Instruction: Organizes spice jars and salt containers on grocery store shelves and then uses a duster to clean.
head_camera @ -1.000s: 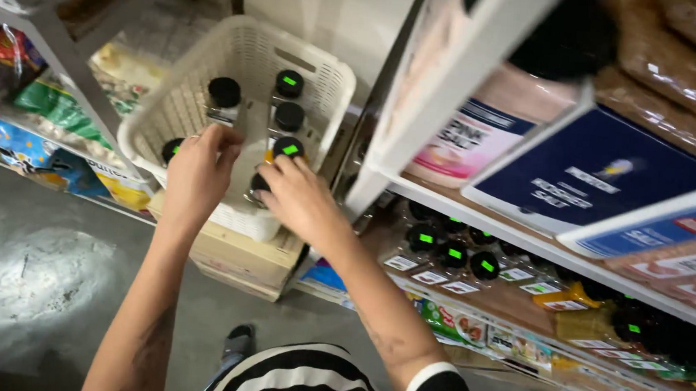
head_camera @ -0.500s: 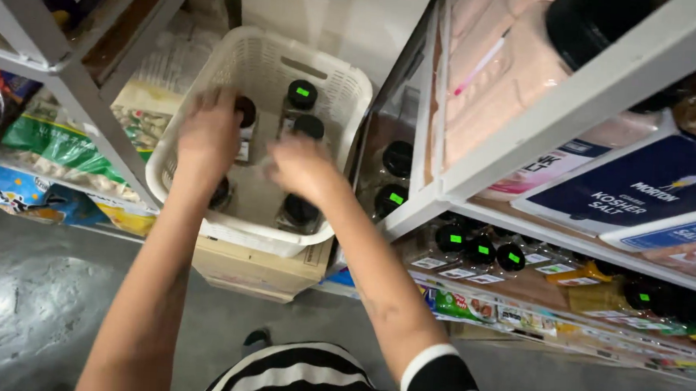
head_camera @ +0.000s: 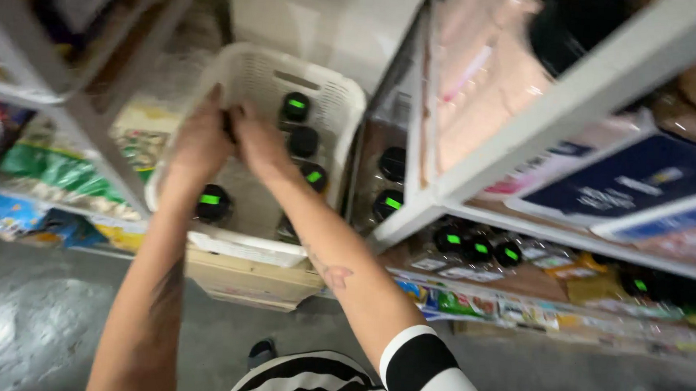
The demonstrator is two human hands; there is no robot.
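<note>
Both my hands reach into a white plastic basket [head_camera: 334, 90]. My left hand [head_camera: 197, 142] and my right hand [head_camera: 261, 146] meet at the basket's far left, their fingers closed around one black-lidded jar [head_camera: 228, 124] that shows as a dark patch between them. More black-lidded jars with green labels stand in the basket: one at the back [head_camera: 296, 104], one in the middle [head_camera: 304, 141], one to its right [head_camera: 314, 176] and one near the front left [head_camera: 211, 202]. The picture is blurred.
The basket rests on a cardboard box [head_camera: 254, 280] on the grey floor [head_camera: 26, 329]. White metal shelves flank it: bagged goods on the left [head_camera: 52, 165], more black-lidded jars [head_camera: 474, 246] and boxes [head_camera: 630, 185] on the right.
My hands have moved deeper and to the left in the basket and come together over one jar. The camera has shifted, so the basket sits more central.
</note>
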